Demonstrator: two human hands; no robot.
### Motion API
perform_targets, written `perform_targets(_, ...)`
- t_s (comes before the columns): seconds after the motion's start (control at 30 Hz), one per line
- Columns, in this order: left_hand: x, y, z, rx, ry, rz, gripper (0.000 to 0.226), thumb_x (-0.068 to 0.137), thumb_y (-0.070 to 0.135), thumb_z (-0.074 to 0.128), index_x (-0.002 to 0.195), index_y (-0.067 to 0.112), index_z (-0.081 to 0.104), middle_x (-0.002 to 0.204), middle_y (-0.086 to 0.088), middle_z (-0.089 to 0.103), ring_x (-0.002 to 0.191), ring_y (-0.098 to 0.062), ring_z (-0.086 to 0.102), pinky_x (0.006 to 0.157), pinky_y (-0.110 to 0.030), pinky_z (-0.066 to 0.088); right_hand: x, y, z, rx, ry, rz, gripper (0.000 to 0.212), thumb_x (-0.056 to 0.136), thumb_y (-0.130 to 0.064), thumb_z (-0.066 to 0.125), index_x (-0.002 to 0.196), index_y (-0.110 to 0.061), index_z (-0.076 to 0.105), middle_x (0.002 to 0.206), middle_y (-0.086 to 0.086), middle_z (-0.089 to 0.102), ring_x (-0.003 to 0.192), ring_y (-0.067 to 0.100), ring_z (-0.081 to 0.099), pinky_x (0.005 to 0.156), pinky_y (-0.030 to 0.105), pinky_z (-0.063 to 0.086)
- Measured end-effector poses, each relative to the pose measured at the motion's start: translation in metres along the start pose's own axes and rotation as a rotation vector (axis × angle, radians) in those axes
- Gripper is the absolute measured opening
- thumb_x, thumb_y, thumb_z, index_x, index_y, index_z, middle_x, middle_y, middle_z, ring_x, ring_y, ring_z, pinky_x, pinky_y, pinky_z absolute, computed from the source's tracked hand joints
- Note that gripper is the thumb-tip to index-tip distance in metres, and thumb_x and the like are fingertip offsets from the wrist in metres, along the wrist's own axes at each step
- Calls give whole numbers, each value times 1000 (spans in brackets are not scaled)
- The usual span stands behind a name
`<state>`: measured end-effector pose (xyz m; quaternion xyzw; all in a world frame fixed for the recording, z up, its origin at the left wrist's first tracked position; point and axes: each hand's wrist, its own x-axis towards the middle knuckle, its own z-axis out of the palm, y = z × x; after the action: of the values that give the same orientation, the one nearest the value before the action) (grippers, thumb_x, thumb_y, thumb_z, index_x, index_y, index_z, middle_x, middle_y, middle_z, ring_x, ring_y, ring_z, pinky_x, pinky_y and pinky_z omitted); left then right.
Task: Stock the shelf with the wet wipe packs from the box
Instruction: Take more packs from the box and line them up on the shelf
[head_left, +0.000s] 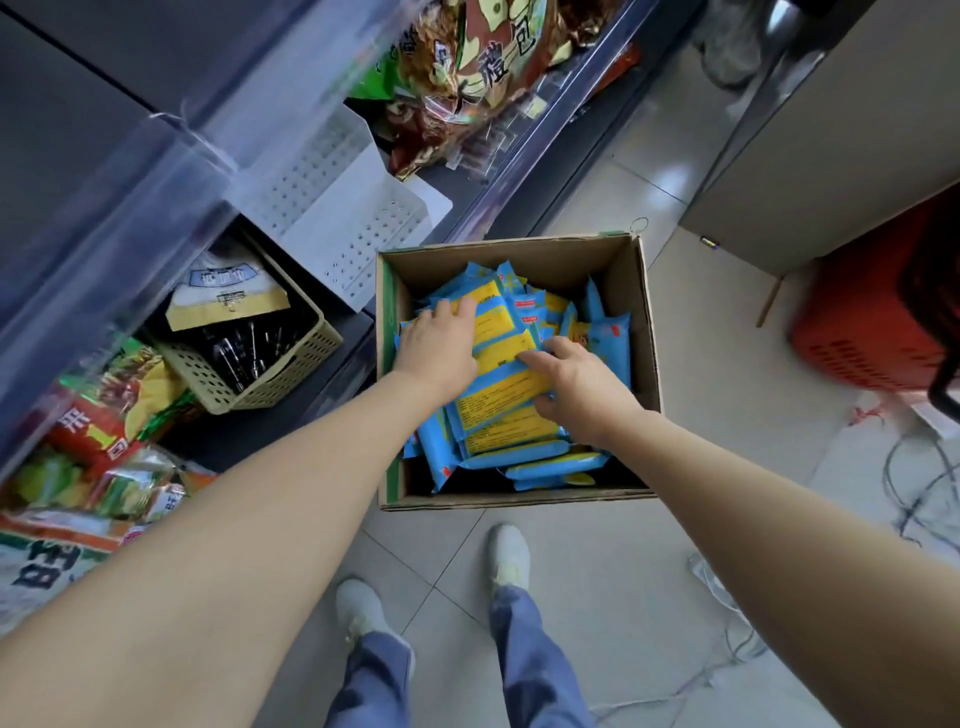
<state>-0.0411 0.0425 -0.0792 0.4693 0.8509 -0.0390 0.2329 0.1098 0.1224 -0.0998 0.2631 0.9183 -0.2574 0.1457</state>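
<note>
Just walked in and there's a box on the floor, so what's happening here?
A person stands over an open brown cardboard box on the grey tiled floor. Both hands are inside it: the left hand rests on the blue-and-yellow wet wipe packs, and the right hand grips a few of them. Nothing is lifted out yet.

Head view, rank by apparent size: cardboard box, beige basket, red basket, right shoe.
1. cardboard box
2. red basket and beige basket: they look about alike. The red basket is cut off by the frame edge, so these two are left unranked.
3. right shoe
</note>
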Motion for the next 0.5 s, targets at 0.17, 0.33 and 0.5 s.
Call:
perform_targets(0.17, -1, -7, -31, -400, 113, -203, 25, 84, 6, 46, 107, 8, 53, 105, -16, 63, 96, -36, 60, 72, -35, 43, -8, -3, -19, 83, 145, 31, 36, 88, -19, 59, 120, -5, 61, 108, 24, 57, 102, 40, 56, 84, 43, 48)
perform_targets(0.33, -17, -1, -73, -731, 103, -266, 23, 85, 9, 48, 107, 11, 52, 101, -9, 60, 88, -26, 55, 75, -31, 43, -21, -11, -62, 122, 209, 202, 32, 91, -30, 53, 114, -10, 62, 108, 19, 50, 106, 35, 49, 84, 37, 46)
perform_targets(0.5, -47, 4, -135, -672, 143, -291, 33, 89, 13, 45, 121, 9, 45, 122, -12, 58, 111, -33, 55, 91, -39, 44, -38, -27, -119, 222, 161, 244, 25, 92, -25, 52, 92, -3, 64, 107, 17, 52, 103, 34, 52, 86, 32, 41)
